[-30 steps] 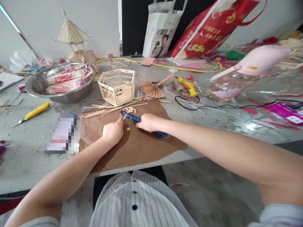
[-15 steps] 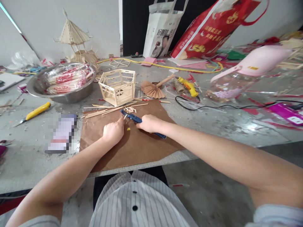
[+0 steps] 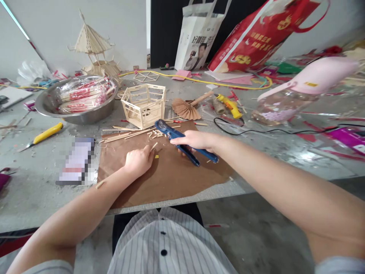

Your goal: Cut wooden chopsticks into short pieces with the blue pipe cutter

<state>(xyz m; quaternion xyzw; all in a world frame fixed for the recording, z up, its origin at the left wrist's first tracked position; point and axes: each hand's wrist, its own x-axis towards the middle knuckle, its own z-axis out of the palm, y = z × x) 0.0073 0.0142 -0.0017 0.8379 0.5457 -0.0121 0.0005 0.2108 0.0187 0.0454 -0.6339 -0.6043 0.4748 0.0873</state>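
Note:
My right hand point(image 3: 196, 140) is closed round the blue-handled pliers-like cutter point(image 3: 173, 134), whose handles are spread and whose head points up and left above the brown mat. My left hand point(image 3: 139, 160) pinches a short piece of wooden stick point(image 3: 154, 146) between thumb and forefinger, apart from the cutter. Several tiny cut stick pieces point(image 3: 155, 134) lie just beyond, beside long thin sticks point(image 3: 122, 136) at the mat's far edge. Behind them stands a hexagonal stick frame point(image 3: 144, 110). Both hands are over the brown mat point(image 3: 171, 179).
At left are a metal bowl point(image 3: 42, 108) of packaged sticks, a yellow utility knife point(image 3: 47, 133) and a phone point(image 3: 75, 161). A stick pagoda point(image 3: 91, 42) stands behind. A paper fan point(image 3: 186, 109), yellow glue gun point(image 3: 232, 106) and pink-lidded bottle point(image 3: 291, 99) lie right.
My right hand has moved the cutter up and right, away from the stick piece, and its handles have spread. A small stick piece now shows by my left forearm.

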